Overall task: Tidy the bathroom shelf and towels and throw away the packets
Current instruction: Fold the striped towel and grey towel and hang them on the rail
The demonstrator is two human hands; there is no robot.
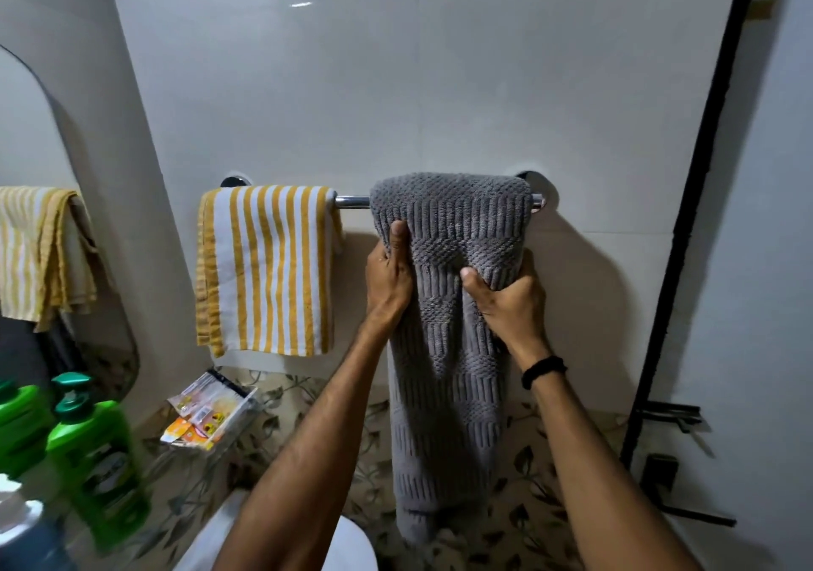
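A grey textured towel (448, 306) is draped over the right part of a chrome towel rail (352, 201) fixed to the white tiled wall, and its long front fold hangs well down toward the floral-patterned tiles. The towel's left edge is gripped by the left hand (389, 280), with the thumb laid upward on the front of the cloth and the fingers curled behind the edge. On the other side, a bunch of the cloth is clenched in the right hand (510, 302), thumb in front and fingers wrapped around the right edge; a black band (543, 370) is worn on that wrist. A yellow-and-white striped towel (268, 269) is hung on the left part of the same rail, apart from the grey one, with bare rail seen between them. Below it, several orange and white packets (211, 412) are piled on a small clear shelf (246, 416). Two green pump bottles (94, 460) are seen at the lower left, beside a mirror (39, 152).
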